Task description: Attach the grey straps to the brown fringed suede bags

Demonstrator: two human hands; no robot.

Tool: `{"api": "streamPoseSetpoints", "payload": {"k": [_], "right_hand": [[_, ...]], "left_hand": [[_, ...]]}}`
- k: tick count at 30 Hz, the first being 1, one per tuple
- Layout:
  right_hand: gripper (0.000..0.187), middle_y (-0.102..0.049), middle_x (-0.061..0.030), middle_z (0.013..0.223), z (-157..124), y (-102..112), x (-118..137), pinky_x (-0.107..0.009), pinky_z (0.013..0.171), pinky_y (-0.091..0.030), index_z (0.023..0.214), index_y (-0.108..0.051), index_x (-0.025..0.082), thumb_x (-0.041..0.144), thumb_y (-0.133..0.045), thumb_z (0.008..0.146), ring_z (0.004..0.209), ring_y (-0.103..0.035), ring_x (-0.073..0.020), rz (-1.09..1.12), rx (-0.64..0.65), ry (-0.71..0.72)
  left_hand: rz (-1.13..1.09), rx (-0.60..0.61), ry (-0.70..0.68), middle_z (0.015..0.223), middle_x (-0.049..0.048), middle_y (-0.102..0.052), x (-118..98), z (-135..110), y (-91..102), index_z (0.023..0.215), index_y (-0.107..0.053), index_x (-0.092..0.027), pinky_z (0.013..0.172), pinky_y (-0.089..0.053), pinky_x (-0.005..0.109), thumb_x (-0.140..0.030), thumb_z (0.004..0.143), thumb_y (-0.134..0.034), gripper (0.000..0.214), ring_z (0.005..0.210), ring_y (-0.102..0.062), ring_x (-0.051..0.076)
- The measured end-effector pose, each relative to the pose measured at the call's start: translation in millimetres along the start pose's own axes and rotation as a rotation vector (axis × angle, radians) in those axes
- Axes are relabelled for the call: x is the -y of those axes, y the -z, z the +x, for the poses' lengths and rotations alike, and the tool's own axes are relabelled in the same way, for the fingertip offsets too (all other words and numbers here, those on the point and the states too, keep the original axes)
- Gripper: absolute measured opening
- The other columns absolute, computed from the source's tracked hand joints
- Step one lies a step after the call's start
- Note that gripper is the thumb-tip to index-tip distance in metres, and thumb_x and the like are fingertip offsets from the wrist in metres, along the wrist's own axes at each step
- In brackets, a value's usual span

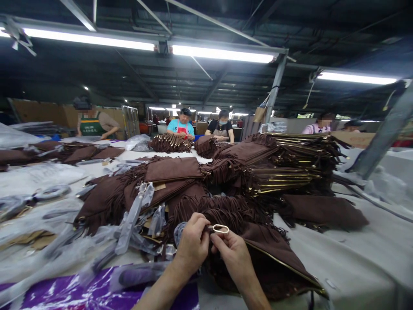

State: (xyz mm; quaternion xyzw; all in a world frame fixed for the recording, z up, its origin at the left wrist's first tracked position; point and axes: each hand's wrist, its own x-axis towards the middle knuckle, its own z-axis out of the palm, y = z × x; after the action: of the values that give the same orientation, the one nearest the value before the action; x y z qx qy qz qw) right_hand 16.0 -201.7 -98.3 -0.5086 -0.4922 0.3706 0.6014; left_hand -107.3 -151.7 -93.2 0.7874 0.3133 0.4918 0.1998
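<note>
A brown suede fringed bag with a gold zipper edge lies in front of me on the white table. My right hand pinches a small gold oval clasp at the bag's top. My left hand is closed beside it, fingertips gripping the bag's fringe next to the clasp. Both hands meet just above the bag.
More brown fringed bags lie heaped ahead, with a tall stack at the right. Clear plastic wrappers litter the left side, above a purple sheet. Several people work at the table's far side. A grey post leans at right.
</note>
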Motion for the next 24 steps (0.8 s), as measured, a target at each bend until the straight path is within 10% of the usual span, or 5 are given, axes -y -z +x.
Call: {"api": "streamPoseSetpoints", "payload": {"k": [10, 16, 24], "right_hand": [[0.037, -0.064, -0.0022, 0.071, 1, -2, -13, -0.026, 0.063, -0.048, 0.077, -0.065, 0.017, 0.053, -0.065, 0.082, 0.067, -0.058, -0.0182, -0.011, -0.064, 0.074], [0.034, -0.066, -0.0043, 0.084, -32, 19, -16, -0.027, 0.060, -0.048, 0.103, -0.065, 0.019, 0.048, -0.060, 0.086, 0.058, -0.056, -0.0151, -0.377, -0.339, 0.229], [0.032, -0.054, 0.0032, 0.064, -13, 16, 38, -0.022, 0.044, -0.040, 0.099, -0.058, 0.018, 0.048, -0.051, 0.090, 0.048, -0.047, -0.0119, -0.119, -0.190, 0.182]], "left_hand": [[-0.037, 0.116, 0.164, 0.079, 0.0033, -0.067, -9, 9, 2.5, 0.071, -0.063, -0.020, 0.079, -0.040, 0.032, -0.022, 0.087, -0.046, 0.023, 0.078, -0.058, 0.019], [-0.100, -0.001, 0.134, 0.077, 0.0025, -0.061, -4, 15, -4.3, 0.070, -0.057, -0.019, 0.075, -0.041, 0.028, -0.021, 0.089, -0.046, 0.022, 0.077, -0.055, 0.017], [-0.357, 0.100, 0.195, 0.068, 0.0026, -0.060, -40, 7, 5.2, 0.070, -0.056, -0.018, 0.056, -0.042, 0.023, -0.032, 0.091, -0.046, 0.027, 0.059, -0.053, 0.013]]}}
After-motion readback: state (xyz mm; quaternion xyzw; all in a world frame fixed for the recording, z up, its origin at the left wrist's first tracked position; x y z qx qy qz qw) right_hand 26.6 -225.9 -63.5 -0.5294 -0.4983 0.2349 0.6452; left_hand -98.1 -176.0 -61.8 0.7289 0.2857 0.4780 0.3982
